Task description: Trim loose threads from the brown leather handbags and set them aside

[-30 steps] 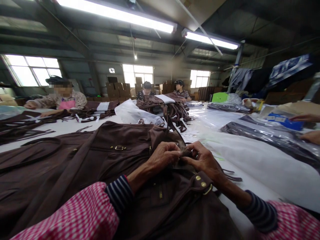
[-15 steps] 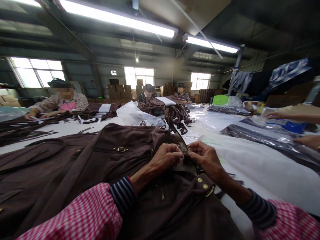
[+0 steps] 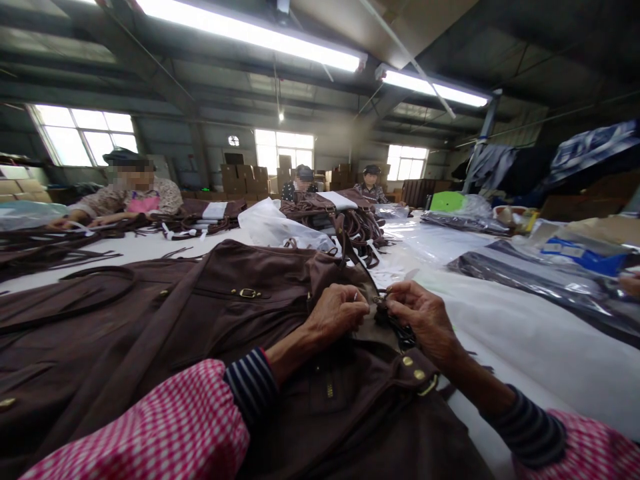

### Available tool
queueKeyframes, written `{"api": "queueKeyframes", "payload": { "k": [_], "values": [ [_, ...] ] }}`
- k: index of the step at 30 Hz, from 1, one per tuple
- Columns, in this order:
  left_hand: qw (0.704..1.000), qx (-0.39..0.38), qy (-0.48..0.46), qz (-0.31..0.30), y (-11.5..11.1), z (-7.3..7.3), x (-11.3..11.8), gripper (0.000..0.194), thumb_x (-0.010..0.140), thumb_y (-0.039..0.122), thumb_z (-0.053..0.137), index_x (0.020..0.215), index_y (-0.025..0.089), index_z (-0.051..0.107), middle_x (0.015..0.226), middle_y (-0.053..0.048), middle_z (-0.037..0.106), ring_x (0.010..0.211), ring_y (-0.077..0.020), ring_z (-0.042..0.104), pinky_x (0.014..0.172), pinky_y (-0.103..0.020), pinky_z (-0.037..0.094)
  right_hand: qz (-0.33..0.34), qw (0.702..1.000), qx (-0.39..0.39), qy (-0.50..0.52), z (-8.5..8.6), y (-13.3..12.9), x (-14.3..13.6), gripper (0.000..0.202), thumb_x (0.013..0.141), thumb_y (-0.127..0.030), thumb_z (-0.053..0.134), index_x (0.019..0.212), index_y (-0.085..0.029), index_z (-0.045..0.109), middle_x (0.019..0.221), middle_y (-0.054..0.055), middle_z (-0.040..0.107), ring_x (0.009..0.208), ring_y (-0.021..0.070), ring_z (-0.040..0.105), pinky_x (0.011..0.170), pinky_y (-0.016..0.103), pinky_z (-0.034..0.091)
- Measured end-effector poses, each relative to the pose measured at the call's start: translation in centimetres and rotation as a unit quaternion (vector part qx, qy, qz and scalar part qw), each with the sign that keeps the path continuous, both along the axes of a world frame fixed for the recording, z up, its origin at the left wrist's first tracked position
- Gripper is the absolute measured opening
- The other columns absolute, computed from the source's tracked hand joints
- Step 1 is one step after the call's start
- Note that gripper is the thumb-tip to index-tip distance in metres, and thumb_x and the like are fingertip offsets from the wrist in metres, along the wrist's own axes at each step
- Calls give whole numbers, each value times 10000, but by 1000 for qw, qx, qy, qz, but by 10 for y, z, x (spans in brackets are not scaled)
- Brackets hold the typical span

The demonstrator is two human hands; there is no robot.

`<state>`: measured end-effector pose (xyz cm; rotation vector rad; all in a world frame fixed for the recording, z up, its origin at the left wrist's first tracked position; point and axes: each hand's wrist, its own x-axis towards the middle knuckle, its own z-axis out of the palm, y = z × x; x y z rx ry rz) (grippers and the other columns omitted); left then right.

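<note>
A dark brown bag (image 3: 280,273) with brass buckles and rivets lies open before me, its lighter lining (image 3: 367,337) showing. My left hand (image 3: 333,313) is closed in a pinch over the bag's opening; a tiny pale bit shows at its fingertips, too small to name. My right hand (image 3: 425,320) pinches a small dark piece with a metal glint at the opening's right edge, its kind unclear. A narrow gap separates the two sets of fingertips. Below my right hand sits a strap tab (image 3: 415,370) with two brass rivets.
More brown bags (image 3: 345,207) are stacked across the white table (image 3: 150,247), beside a crumpled white plastic sheet (image 3: 280,223). Plastic-wrapped dark items (image 3: 530,280) lie at right near a blue packet (image 3: 585,253). Several co-workers sit around; one person's hand (image 3: 630,283) shows at the right edge.
My hands have drawn slightly apart, the right one moving rightward with the dark piece. The co-worker's hands at right have mostly left the picture. The view has shifted a little.
</note>
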<state>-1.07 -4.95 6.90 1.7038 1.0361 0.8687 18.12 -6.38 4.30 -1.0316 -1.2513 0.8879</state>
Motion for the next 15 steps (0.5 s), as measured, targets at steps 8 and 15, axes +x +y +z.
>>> {"api": "queueKeyframes", "payload": {
  "k": [8, 15],
  "values": [
    [981, 126, 148, -2, -6, 3, 1, 164, 721, 228, 554, 707, 141, 692, 594, -1, 591, 604, -131, 528, 552, -229, 320, 67, 979, 57, -186, -8, -4, 4, 164, 810, -290, 654, 928, -191, 712, 882, 50, 693, 816, 201, 648, 748, 328, 504],
    [962, 189, 197, 2, -5, -2, 3, 192, 746, 216, 540, 705, 142, 711, 613, -5, 590, 632, -142, 517, 577, -252, 292, 35, 905, 158, -394, -3, -1, 11, 223, 874, -198, 577, 1031, -248, 727, 961, 44, 610, 927, 212, 616, 851, 339, 481]
  ]
}}
